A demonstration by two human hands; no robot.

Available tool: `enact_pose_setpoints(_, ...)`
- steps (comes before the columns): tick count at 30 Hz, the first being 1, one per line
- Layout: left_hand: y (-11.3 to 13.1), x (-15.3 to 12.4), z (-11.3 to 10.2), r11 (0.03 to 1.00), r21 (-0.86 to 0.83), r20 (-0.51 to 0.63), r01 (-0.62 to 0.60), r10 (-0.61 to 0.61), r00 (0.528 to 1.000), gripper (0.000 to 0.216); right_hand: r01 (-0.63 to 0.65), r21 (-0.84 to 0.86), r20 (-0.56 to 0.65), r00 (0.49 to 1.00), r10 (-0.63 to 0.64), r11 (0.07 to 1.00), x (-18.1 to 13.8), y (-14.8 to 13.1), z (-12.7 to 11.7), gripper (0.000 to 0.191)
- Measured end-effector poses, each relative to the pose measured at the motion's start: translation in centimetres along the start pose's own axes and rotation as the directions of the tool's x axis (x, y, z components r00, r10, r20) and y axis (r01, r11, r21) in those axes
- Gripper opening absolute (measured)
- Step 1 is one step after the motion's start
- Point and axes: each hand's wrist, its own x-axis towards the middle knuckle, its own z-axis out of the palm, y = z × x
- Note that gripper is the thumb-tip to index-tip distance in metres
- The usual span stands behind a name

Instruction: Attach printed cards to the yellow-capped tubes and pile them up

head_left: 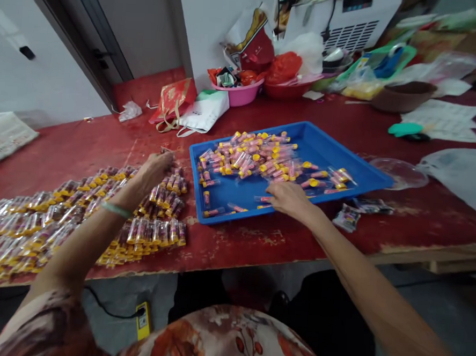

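Note:
My left hand [156, 168] hovers over the far end of the rows of small yellow-capped tubes [99, 212] laid out on the red table [258, 238]; its fingers are curled together, and what they hold is hidden. My right hand [287, 197] rests palm down inside the blue tray [355, 169], fingers bent over loose tubes near its front edge. A heap of loose tubes [255, 155] fills the tray's far half.
A pink bowl [239, 95], red bags [285, 68], a white machine [344, 18] and a green basket [378, 60] crowd the back. Paper bags [186, 107] lie behind the tray. A clear lid [399, 172], plastic bag [464, 173] and papers [443, 118] lie to the right.

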Motion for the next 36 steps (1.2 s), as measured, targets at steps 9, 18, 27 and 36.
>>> enact_pose_setpoints(9, -2.7, -17.1, 4.0, 0.671, -0.650, 0.519, 0.358, 0.048, 0.854, 0.027, 0.006, 0.261, -0.023, 1.000, 0.000, 0.965, 2.0, 1.6, 1.5, 0.024)
enact_pose_setpoints(18, -4.9, -17.2, 10.7, 0.531, -0.758, 0.434, 0.379, -0.025, 0.901, 0.036, -0.098, 0.995, 0.097, 0.979, 0.177, -0.005, -11.2, -4.2, 0.4, 0.018)
enact_pose_setpoints(27, -5.7, -17.8, 14.7, 0.559, -0.758, 0.379, 0.337, -0.044, 0.924, 0.035, -0.083, 0.996, 0.073, 0.940, 0.333, 0.017, -15.1, -5.2, 0.3, 0.018)
enact_pose_setpoints(36, -5.6, -19.1, 16.2, 0.556, -0.751, 0.445, 0.356, 0.027, 0.895, 0.037, -0.050, 0.974, -0.039, 0.924, 0.380, 0.220, -17.5, -4.9, -0.5, 0.016)
